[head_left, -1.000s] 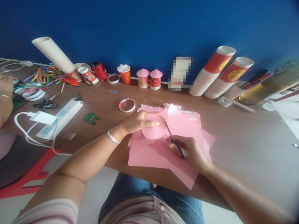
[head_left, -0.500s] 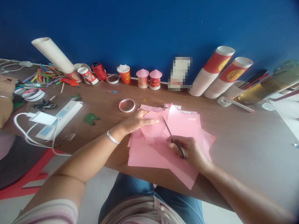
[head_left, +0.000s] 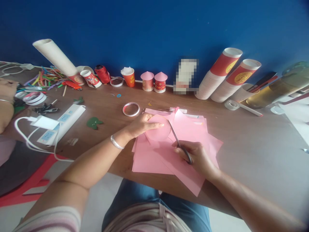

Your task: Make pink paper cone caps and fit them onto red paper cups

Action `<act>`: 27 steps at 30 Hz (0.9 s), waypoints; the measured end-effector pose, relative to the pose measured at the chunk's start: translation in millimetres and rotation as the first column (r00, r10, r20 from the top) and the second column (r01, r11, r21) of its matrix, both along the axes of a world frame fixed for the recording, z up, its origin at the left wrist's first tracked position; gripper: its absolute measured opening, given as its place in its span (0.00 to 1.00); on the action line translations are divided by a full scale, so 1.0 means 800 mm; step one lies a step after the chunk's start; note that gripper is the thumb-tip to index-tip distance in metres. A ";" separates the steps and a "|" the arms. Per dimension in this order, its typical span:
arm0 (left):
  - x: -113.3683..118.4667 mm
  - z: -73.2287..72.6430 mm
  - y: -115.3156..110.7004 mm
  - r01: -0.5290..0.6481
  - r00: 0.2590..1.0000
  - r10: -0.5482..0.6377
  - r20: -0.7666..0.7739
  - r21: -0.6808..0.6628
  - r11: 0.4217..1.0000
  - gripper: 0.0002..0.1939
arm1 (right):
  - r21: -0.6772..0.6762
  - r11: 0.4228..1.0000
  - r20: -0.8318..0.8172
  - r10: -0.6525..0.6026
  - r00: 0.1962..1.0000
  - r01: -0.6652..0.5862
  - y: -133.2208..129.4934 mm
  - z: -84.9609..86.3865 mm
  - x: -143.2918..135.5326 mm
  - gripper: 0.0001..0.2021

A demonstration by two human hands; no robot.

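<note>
My left hand pinches a round pink paper disc near its upper left edge, thumb on top. In my right hand is a pair of dark-handled scissors, fingers wrapped around the handles. The blades point up and left, and their tip meets the right edge of the disc; whether they are open or closed there I cannot tell. Beneath both hands lies a loose stack of pink paper sheets, fanned out on the brown table.
Behind the paper stand two small cups with pink cone roofs. Stacks of paper cups lean at the wall. A tape roll lies beyond my left hand. At left are a power strip, green cutout and another person's arm.
The pink disc has tilted and turned slightly in my left hand against the scissor blades. Both hands keep nearly the same place.
</note>
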State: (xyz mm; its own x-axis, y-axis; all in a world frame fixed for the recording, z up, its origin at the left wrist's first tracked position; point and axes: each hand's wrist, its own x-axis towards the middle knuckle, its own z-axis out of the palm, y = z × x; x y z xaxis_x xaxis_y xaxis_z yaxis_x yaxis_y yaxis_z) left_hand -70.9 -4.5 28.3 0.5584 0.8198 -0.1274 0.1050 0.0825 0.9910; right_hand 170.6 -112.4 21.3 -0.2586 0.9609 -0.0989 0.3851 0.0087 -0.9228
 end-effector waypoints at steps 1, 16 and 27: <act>0.000 -0.001 0.000 -0.006 1.000 0.006 -0.009 0.003 1.000 0.20 | -0.002 1.000 -0.002 0.001 1.000 -0.001 0.000 0.000 0.000 0.26; 0.006 -0.002 0.002 -0.044 0.996 0.039 0.080 0.061 0.997 0.19 | -0.025 1.000 -0.037 -0.019 0.999 0.019 0.000 -0.005 -0.001 0.25; 0.004 0.003 0.000 0.073 0.997 -0.074 0.000 0.071 0.995 0.18 | -0.056 0.998 -0.056 -0.030 0.998 0.026 0.001 -0.010 -0.002 0.24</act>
State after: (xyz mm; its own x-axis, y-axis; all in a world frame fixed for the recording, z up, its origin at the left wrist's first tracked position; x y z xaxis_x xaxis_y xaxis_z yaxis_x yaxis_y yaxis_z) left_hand -67.8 -4.2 30.5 0.6177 0.7834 -0.0686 0.1051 0.0041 0.9945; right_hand 169.3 -111.6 13.6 -0.2384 0.9614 -0.1378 0.3311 -0.0529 -0.9421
